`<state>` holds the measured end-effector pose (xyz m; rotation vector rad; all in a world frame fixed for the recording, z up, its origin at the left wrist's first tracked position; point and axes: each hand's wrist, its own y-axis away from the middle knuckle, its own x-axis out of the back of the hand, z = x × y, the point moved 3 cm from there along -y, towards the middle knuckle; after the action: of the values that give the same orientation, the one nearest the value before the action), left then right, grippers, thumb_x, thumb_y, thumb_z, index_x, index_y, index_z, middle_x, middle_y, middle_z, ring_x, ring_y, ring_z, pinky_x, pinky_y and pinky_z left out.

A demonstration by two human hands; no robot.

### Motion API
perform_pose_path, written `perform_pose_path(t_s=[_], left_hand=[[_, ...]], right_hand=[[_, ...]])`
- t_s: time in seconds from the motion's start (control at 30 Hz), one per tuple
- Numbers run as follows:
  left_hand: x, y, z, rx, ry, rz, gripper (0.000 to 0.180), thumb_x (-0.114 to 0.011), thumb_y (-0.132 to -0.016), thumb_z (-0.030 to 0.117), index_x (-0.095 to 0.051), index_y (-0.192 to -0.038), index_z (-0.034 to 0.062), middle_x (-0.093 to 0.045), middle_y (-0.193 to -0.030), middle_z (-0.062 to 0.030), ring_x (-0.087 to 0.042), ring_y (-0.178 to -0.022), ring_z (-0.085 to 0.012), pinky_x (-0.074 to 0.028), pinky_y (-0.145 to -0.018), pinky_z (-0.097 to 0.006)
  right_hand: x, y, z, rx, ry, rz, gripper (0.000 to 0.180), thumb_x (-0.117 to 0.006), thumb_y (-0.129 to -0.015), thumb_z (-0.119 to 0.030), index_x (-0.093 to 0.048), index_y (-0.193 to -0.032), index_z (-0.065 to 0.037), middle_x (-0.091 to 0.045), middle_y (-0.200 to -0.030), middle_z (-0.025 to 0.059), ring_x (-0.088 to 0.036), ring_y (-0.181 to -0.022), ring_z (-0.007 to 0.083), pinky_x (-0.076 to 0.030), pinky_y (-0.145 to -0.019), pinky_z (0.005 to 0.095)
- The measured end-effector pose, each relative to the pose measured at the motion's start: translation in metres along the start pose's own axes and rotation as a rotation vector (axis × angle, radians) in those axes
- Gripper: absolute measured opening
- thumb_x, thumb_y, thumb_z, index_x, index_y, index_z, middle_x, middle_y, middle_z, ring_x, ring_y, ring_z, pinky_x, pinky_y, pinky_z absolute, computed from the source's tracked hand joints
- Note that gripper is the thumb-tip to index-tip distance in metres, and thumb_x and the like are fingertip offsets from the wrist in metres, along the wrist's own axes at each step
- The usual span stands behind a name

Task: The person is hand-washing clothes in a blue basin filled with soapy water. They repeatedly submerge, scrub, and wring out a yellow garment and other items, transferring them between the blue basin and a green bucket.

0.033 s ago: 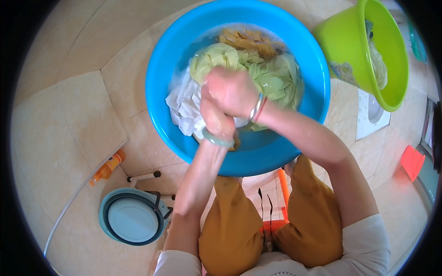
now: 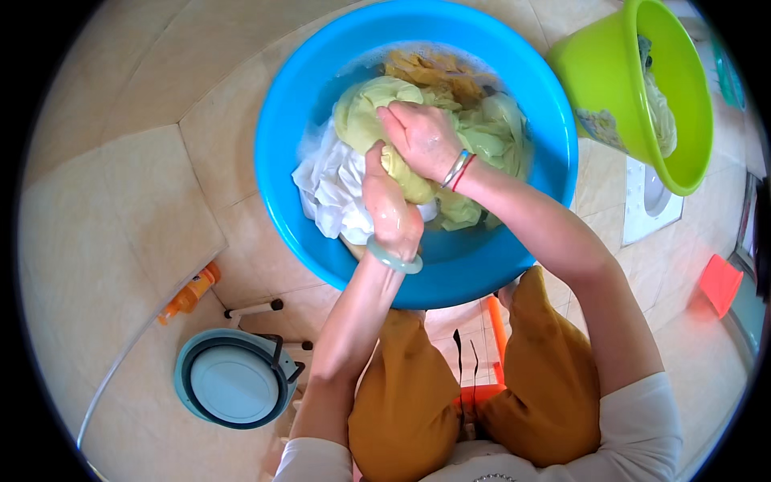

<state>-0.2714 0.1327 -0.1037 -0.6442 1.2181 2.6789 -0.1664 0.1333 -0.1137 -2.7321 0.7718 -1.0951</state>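
A large blue basin [image 2: 283, 229] stands in front of me, with wet laundry in sudsy water. Above it, my left hand [image 2: 391, 205] is closed around a twisted bunch of pale yellow-green cloth [image 2: 408, 178]. My right hand [image 2: 426, 140] grips the same cloth from the upper right, its knuckles up and its palm side hidden. The rest of that cloth spreads through the basin's middle and right. White cloth [image 2: 331, 181] lies to the left of my hands, and mustard-yellow cloth [image 2: 440, 71] sits at the far side, partly under water.
A lime-green bucket [image 2: 590, 68] with some cloth inside is tilted at the far right, near a white floor fixture [image 2: 652, 201]. To the left are a collapsible grey-blue basin [image 2: 233, 384] and an orange bottle [image 2: 190, 293]. An orange-red object [image 2: 720, 283] is at the right edge.
My hands were blurred and pressed together over the cloth; now they are slightly apart, the right one a little farther right, and the twisted cloth shows between them.
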Motion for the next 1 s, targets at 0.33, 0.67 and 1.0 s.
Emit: perform_pose_path(t_s=[0.33,0.67,1.0], left_hand=[[0.032,-0.017,0.022,-0.192,-0.264,-0.334,0.034,-0.042,-0.099,0.021,-0.048,-0.127,0.0018,-0.056,-0.118,-0.0093,-0.057,-0.105,-0.019,-0.049,-0.092,-0.033],[0.002,0.002,-0.003,0.074,0.005,0.025,0.037,-0.045,-0.099,0.027,-0.05,-0.126,0.0015,-0.058,-0.119,-0.0068,-0.056,-0.109,-0.0186,-0.045,-0.095,-0.032],[0.029,0.003,0.025,-0.037,-0.102,-0.048,0.033,-0.043,-0.101,0.026,-0.048,-0.126,0.0058,-0.056,-0.119,-0.0065,-0.057,-0.105,-0.019,-0.046,-0.093,-0.033]], right_hand=[[0.014,0.031,-0.108,0.141,-0.096,-0.049,0.018,-0.066,-0.082,-0.023,-0.055,-0.074,-0.01,-0.053,-0.08,0.0044,-0.061,-0.059,0.0183,-0.048,-0.046,0.0322],[-0.003,0.008,0.003,-0.148,-0.057,-0.008,0.013,-0.056,-0.09,-0.017,-0.057,-0.085,-0.005,-0.058,-0.076,0.0172,-0.061,-0.069,0.0387,-0.048,-0.056,0.0453],[0.017,0.03,-0.09,0.326,-0.148,-0.011,0.014,-0.058,-0.089,-0.019,-0.056,-0.081,-0.008,-0.061,-0.083,0.009,-0.061,-0.062,0.0263,-0.049,-0.05,0.0367]])
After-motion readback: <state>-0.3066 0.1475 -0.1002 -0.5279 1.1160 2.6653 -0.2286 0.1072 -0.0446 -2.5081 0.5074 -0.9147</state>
